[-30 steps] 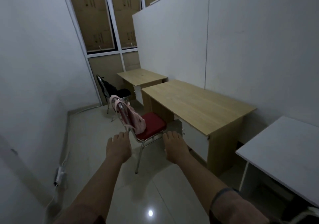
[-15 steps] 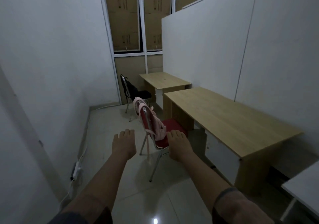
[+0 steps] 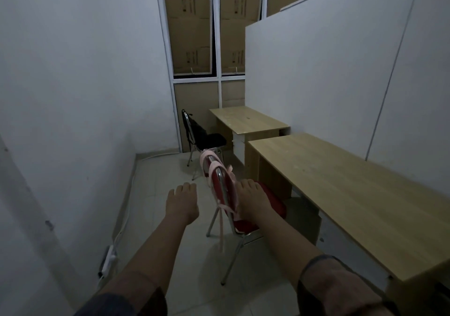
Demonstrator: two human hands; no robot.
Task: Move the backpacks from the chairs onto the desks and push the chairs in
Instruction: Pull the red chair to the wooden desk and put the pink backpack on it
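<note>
Both bare arms reach forward, palms down. The left hand (image 3: 182,203) hangs over the floor with its grip loosely spread, pinching nothing. The right hand (image 3: 253,200) lies in front of the red chair (image 3: 220,189); whether its grip has closed on anything cannot be told, as the fingers point away. A pink backpack (image 3: 230,181) hangs by its straps on that chair's backrest, beside the near wooden bench (image 3: 353,193). A white power strip (image 3: 108,261) lies by the left wall. Further back, a black chair (image 3: 209,139) carrying a black backpack (image 3: 194,128) stands apart from the far bench (image 3: 246,120), before a window stacked with cardboard boxes (image 3: 190,35)
</note>
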